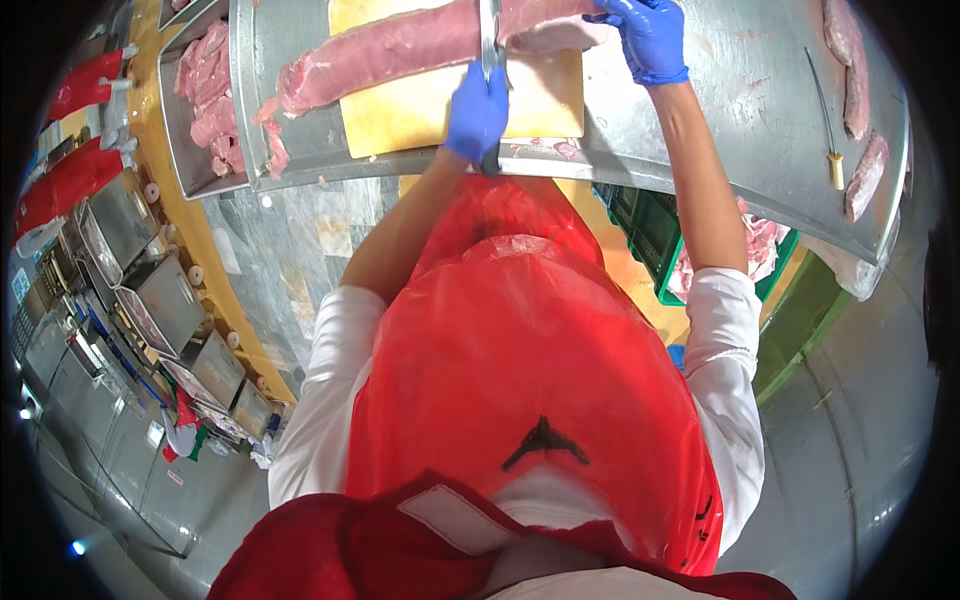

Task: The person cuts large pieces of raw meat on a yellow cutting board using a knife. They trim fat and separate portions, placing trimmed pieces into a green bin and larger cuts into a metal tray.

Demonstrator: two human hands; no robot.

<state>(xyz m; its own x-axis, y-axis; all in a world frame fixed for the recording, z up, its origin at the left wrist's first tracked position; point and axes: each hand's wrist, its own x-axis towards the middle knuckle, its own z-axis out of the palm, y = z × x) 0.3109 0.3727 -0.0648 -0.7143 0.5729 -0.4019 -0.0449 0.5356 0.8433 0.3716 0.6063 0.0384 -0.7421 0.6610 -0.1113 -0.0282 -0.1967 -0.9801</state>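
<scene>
A long pink pork loin [390, 55] lies across a yellow cutting board [400, 115] on the metal worktable. My left hand [478, 112], in a blue glove, is closed round the handle of a knife [490, 45]. Its blade points away from me and crosses over the loin; the far tip runs out of the picture. To the right, my right hand [650, 40], also blue-gloved, has its fingers closed at the right end of the meat. Small meat scraps [272, 140] lie by the loin's left end.
Left of the board stands a metal tray [236, 120] of meat pieces. On the table's right lie meat strips [850, 75] and a thin rod with a pale handle [836, 170]. Below the table edge, a green crate [650, 240] holds meat. Metal pans [165, 305] stand further left.
</scene>
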